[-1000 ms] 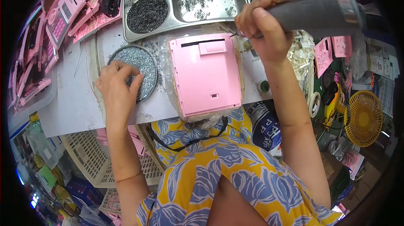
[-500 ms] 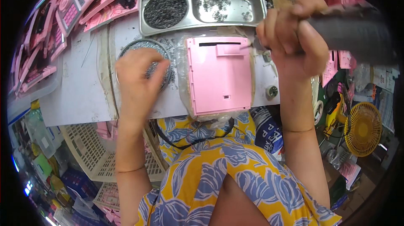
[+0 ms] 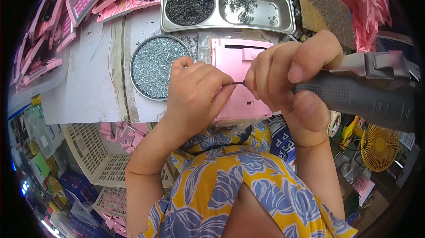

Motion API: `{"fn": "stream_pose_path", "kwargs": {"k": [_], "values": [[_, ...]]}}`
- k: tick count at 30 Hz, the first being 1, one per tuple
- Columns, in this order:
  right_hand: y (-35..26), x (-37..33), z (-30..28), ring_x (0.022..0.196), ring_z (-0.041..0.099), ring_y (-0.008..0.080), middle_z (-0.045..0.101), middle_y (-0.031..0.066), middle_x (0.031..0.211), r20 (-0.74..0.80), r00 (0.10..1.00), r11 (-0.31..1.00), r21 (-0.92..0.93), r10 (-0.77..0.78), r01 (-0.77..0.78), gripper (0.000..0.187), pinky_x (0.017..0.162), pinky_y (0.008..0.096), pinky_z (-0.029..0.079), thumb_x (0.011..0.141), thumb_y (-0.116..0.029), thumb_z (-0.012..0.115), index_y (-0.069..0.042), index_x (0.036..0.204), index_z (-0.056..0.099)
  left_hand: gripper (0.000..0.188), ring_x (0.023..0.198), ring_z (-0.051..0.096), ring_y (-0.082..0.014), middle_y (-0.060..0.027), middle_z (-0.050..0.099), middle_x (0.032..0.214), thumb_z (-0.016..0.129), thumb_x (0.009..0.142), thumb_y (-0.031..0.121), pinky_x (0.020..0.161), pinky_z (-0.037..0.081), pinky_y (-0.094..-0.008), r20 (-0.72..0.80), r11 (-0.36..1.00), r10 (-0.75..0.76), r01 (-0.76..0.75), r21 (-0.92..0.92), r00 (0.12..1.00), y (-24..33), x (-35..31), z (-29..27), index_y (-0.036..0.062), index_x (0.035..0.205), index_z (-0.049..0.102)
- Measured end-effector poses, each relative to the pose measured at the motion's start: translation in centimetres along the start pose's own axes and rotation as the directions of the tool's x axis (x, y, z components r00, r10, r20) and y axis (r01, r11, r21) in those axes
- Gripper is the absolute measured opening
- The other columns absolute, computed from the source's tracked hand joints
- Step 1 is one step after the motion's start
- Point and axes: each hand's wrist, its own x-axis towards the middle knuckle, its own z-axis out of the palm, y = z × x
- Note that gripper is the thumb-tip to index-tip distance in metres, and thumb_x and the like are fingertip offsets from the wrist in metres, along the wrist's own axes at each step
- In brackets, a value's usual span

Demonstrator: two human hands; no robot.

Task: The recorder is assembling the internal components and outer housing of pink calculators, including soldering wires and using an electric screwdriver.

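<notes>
My right hand (image 3: 294, 76) is wrapped round a grey electric screwdriver (image 3: 354, 91), its thin bit (image 3: 239, 83) pointing left. My left hand (image 3: 197, 89) pinches at the bit's tip; whatever sits between thumb and forefinger is too small to make out, though silvery screws lie close by. Both hands hover over a pink plastic housing (image 3: 239, 109), which rests flat on the table's near edge and is partly covered by them. A round dish of small silvery screws (image 3: 157, 67) stands just left of my left hand.
Beyond the housing lies a steel compartment tray (image 3: 221, 27) holding dark small springs or screws. Pink telephones (image 3: 82, 1) are heaped at the far left, pink parts (image 3: 365, 12) at the far right. Below the table are a cream plastic basket (image 3: 95, 149) and a yellow fan (image 3: 380, 147).
My left hand has left the screw dish and moved right to the bit. My right hand has brought the screwdriver down and nearer, over the housing. The view has shifted slightly.
</notes>
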Motion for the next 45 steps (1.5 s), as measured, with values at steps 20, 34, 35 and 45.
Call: {"fn": "stream_pose_path", "kwargs": {"k": [20, 34, 35, 45], "values": [[4.8, 4.1, -0.1, 0.051, 0.043, 0.0142, 0.043, 0.0009, 0.059, -0.01, 0.99, 0.99, -0.019, -0.138, 0.138, 0.019, 0.054, 0.0341, 0.041, 0.093, -0.018, 0.059, -0.01, 0.106, 0.047, 0.006, 0.069, 0.059, -0.0242, -0.0057, 0.067, 0.079, 0.073, 0.086, 0.012, 0.074, 0.046, -0.037, -0.273, 0.978, -0.208, 0.207, -0.035, 0.939, -4.0, 0.4, -1.6, 0.0076, 0.085, 0.069], [8.1, 5.2, -0.7, 0.048, 0.041, 0.0129, 0.046, 0.0033, 0.06, 0.056, 0.997, 0.964, -0.258, -0.05, 0.062, 0.016, 0.049, 0.0302, 0.039, 0.094, -0.007, 0.057, -0.005, 0.105, 0.047, 0.013, 0.078, 0.062, -0.0218, -0.0014, 0.066, 0.08, 0.076, 0.08, 0.013, 0.084, 0.039, -0.0397, -0.203, 0.996, -0.071, 0.079, 0.034, 0.977, -4.6, -0.6, -0.1, 0.0107, 0.084, 0.064], [7.2, 5.3, -0.1, 0.049, 0.042, 0.0129, 0.046, 0.0025, 0.06, -0.008, 1.0, 0.979, -0.204, 0.008, -0.01, 0.017, 0.05, 0.0307, 0.04, 0.094, -0.009, 0.057, -0.005, 0.109, 0.048, 0.013, 0.079, 0.063, -0.0211, -0.0011, 0.068, 0.082, 0.076, 0.08, 0.013, 0.084, 0.039, -0.0397, -0.206, 0.997, -0.065, 0.073, 0.033, 0.976, -4.6, -0.6, 0.2, 0.0109, 0.085, 0.065], [4.3, 4.2, 1.1, 0.05, 0.044, 0.0119, 0.045, -0.0032, 0.058, 0.148, 0.982, 0.992, 0.071, -0.114, 0.104, 0.022, 0.056, 0.0323, 0.044, 0.096, -0.022, 0.059, -0.009, 0.11, 0.048, 0.014, 0.08, 0.064, -0.0197, 0.0001, 0.071, 0.086, 0.078, 0.08, 0.014, 0.085, 0.038, -0.0395, -0.169, 0.998, -0.058, 0.056, -0.015, 0.984, -3.9, -0.4, 0.5, 0.0114, 0.089, 0.069]]}}
